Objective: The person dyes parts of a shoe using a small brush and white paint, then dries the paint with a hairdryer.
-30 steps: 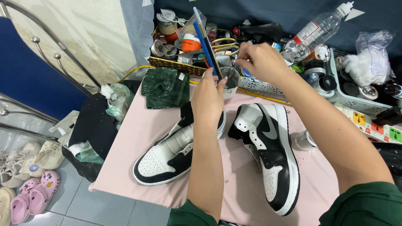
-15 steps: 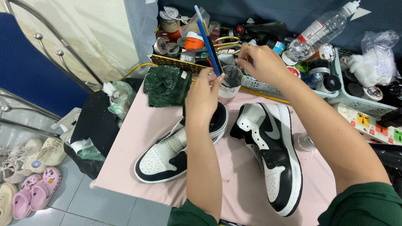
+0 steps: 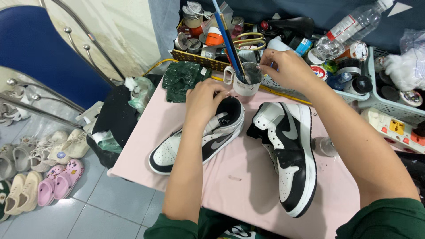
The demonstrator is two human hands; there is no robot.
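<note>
Table (image 3: pixel 248 186), pink top: both shoes lie where they lay half a second and a second ago; nothing on the cloth has shifted apart from my hands.

Right shoe (image 3: pixel 290 161), black and white high-top, on its side, toe toward me, untouched by either hand. Position unchanged across the three views.

Left shoe (image 3: pixel 199 141), same pair, toe pointing to my left. My left hand (image 3: pixel 204 101) lies over its collar and tongue, fingers curled down into the opening, holding it steady. A second ago that hand stood higher, near the rim of the mug; it has since dropped onto the shoe and settled. Judgement: the shoe is now pinned for work.

Mug (image 3: pixel 245 79), white, just behind the left shoe, with blue brushes (image 3: pixel 226 40) standing in it. The brushes have not been lifted.

Right hand (image 3: pixel 287 68), beside the mug on its right, fingers pinched together near the rim. Whether it grips a brush handle or some small thing I cannot tell; the fingertips hide it. It has stayed near the mug through all three views, moving little.

Behind: baskets (image 3: pixel 195 55) of tins and tubes, a clear bottle (image 3: pixel 349 28). Small shoes (image 3: pixel 40 172) on the floor to the left.
</note>
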